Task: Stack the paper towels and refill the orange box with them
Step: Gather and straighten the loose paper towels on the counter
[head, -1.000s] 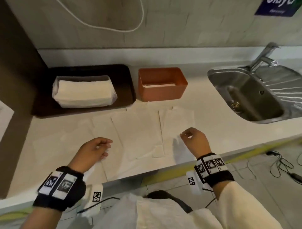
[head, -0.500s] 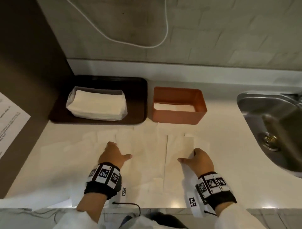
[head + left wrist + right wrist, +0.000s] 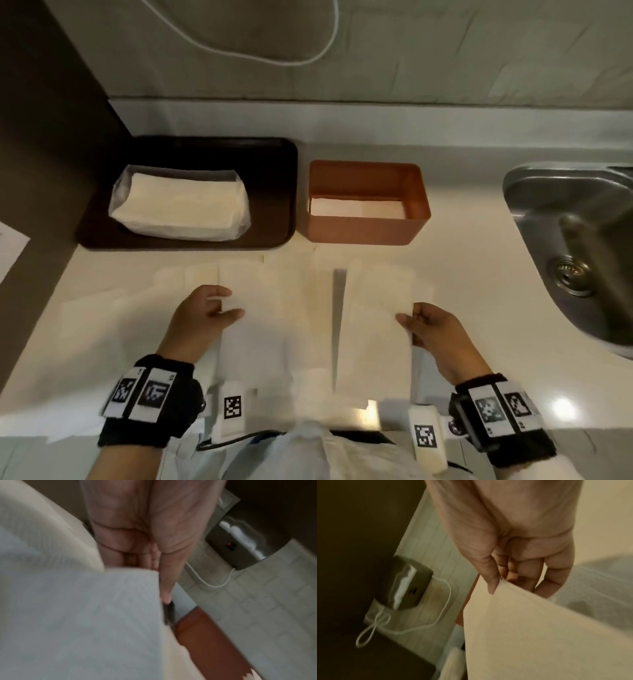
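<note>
Two hands each pinch a paper towel: left hand, right hand, near the orange box on the desk. Thin sheets may slip or crumple.

Dark tray sat at back left of pale tabletop, against wall. Steel sink was set into tabletop at right, drain visible. White cable looped across tiled wall. Metal wall unit showed small red light; cable ran from it.
</note>
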`<state>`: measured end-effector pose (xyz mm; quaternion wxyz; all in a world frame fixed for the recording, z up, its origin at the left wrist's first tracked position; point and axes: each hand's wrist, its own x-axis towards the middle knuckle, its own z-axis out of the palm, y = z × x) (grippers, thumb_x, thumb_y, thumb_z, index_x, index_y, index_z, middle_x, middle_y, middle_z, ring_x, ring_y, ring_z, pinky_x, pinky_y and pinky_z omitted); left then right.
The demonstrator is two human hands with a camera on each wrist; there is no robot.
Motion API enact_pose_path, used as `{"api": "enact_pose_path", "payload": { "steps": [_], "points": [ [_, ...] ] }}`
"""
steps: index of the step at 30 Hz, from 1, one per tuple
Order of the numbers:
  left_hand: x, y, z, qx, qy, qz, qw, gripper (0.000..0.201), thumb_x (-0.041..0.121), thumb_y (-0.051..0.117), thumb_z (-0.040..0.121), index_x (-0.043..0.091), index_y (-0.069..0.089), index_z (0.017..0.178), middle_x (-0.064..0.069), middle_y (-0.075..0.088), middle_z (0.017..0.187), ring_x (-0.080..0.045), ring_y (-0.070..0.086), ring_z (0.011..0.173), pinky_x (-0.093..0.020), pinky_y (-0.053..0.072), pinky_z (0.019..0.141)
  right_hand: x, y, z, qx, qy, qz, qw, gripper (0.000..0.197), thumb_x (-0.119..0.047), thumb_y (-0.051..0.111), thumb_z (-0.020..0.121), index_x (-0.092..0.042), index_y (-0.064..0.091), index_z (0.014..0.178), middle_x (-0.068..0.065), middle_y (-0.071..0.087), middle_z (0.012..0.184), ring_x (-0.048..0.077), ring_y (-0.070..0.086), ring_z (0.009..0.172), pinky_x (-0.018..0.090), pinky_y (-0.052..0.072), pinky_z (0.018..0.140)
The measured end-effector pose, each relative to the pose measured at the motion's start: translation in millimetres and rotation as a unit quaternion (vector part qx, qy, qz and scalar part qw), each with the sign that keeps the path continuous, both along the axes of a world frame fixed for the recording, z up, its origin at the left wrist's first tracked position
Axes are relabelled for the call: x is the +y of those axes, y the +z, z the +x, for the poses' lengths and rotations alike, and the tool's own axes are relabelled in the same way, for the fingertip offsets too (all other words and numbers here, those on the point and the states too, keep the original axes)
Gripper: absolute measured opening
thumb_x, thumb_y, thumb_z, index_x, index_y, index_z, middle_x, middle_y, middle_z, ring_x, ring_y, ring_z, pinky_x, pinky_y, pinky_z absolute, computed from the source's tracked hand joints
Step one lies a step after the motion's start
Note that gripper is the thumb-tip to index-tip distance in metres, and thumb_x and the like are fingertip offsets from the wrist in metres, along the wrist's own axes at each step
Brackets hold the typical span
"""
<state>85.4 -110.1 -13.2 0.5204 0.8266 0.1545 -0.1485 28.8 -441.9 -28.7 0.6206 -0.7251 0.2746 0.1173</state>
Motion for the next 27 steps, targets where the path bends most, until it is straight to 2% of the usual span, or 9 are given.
{"api": "enact_pose_path", "payload": {
  "steps": [3, 8, 10, 13, 16, 19, 21, 24, 27],
  "points": [
    [-7.6, 15.2, -0.6, -0.057, -0.053, -0.064, 0.995, 0.023, 0.006, 0.067, 0.08, 0.028, 0.062, 0.086, 0.016, 0.051, 0.05, -0.013, 0.049, 0.063, -0.027, 0.042, 0.062, -9.5, 6.1, -3.6, -0.003, -0.069, 0.037, 0.997, 0.015, -0.006, 0.058, 0.086, 0.005, 0.061, 0.095, 0.016, 0.067, 0.088, 0.028, 0.063, 0.08, 0.028, 0.056, 0.068],
    [-33.3, 6.5, 15.8, -0.052, -0.081, -0.121, 0.988, 0.026, 0.002, 0.061, 0.083, 0.026, 0.062, 0.09, 0.016, 0.056, 0.055, 0.005, 0.05, 0.046, -0.007, 0.041, 0.046, -13.5, -15.3, 0.7, 0.052, -0.092, -0.089, 0.99, 0.015, -0.012, 0.065, 0.082, 0.002, 0.062, 0.083, 0.03, 0.067, 0.091, 0.038, 0.063, 0.08, 0.056, 0.052, 0.085],
    [-42.2, -9.4, 23.7, -0.028, -0.084, -0.101, 0.991, 0.026, -0.001, 0.063, 0.081, 0.022, 0.06, 0.093, 0.0, 0.064, 0.082, -0.001, 0.06, 0.06, -0.011, 0.048, 0.054, -11.8, -21.9, 3.8, 0.059, -0.085, -0.141, 0.985, 0.015, -0.015, 0.067, 0.081, -0.002, 0.06, 0.083, 0.024, 0.067, 0.087, 0.042, 0.064, 0.086, 0.054, 0.051, 0.087],
    [-46.9, -36.3, 29.5, 0.002, -0.083, -0.002, 0.997, 0.044, 0.006, 0.072, 0.074, 0.021, 0.054, 0.111, -0.016, 0.06, 0.105, -0.03, 0.06, 0.094, -0.037, 0.051, 0.081, -8.8, -25.1, 6.8, 0.062, -0.083, -0.202, 0.974, 0.028, -0.017, 0.066, 0.081, 0.001, 0.058, 0.101, 0.015, 0.062, 0.088, 0.035, 0.06, 0.087, 0.044, 0.05, 0.088],
    [-53.1, -42.9, 30.1, -0.015, -0.054, 0.072, 0.996, 0.07, 0.008, 0.077, 0.069, 0.019, 0.041, 0.128, -0.013, 0.057, 0.114, -0.026, 0.058, 0.094, -0.038, 0.048, 0.088, -5.3, -23.1, 5.4, 0.054, -0.082, -0.246, 0.964, 0.032, -0.014, 0.062, 0.083, 0.002, 0.053, 0.11, 0.009, 0.056, 0.089, 0.027, 0.054, 0.086, 0.031, 0.041, 0.078],
    [-56.1, -38.2, 29.2, -0.014, -0.057, 0.191, 0.98, 0.086, 0.017, 0.08, 0.067, 0.01, 0.03, 0.137, -0.016, 0.041, 0.131, -0.03, 0.054, 0.109, -0.039, 0.044, 0.094, 2.4, -21.5, 1.6, 0.035, -0.078, -0.266, 0.96, 0.038, -0.014, 0.066, 0.079, 0.001, 0.052, 0.112, 0.008, 0.055, 0.092, 0.021, 0.051, 0.081, 0.026, 0.04, 0.071],
    [-55.7, -36.4, 29.7, 0.011, -0.075, 0.252, 0.965, 0.082, 0.026, 0.079, 0.068, 0.007, 0.034, 0.134, -0.018, 0.041, 0.131, -0.033, 0.053, 0.112, -0.041, 0.044, 0.094, 6.3, -24.6, -0.8, 0.039, -0.052, -0.314, 0.947, 0.054, -0.021, 0.077, 0.069, 0.003, 0.052, 0.11, 0.015, 0.055, 0.102, 0.024, 0.052, 0.087, 0.03, 0.046, 0.074],
    [-55.3, -37.1, 32.6, 0.051, -0.088, 0.25, 0.963, 0.067, 0.03, 0.077, 0.071, 0.007, 0.044, 0.124, -0.016, 0.054, 0.124, -0.032, 0.055, 0.111, -0.04, 0.044, 0.093, 5.3, -27.0, -3.0, 0.08, -0.037, -0.38, 0.921, 0.072, -0.036, 0.085, 0.057, 0.005, 0.051, 0.106, 0.021, 0.055, 0.106, 0.036, 0.054, 0.097, 0.041, 0.048, 0.085],
    [-58.4, -35.2, 37.1, 0.071, -0.124, 0.262, 0.955, 0.046, 0.03, 0.072, 0.075, 0.004, 0.056, 0.109, -0.015, 0.063, 0.112, -0.033, 0.059, 0.102, -0.038, 0.046, 0.084, 0.8, -21.2, -1.0, 0.123, -0.017, -0.363, 0.923, 0.056, -0.046, 0.081, 0.059, -0.002, 0.053, 0.08, 0.011, 0.059, 0.08, 0.03, 0.058, 0.077, 0.034, 0.049, 0.062]
  ]
}}
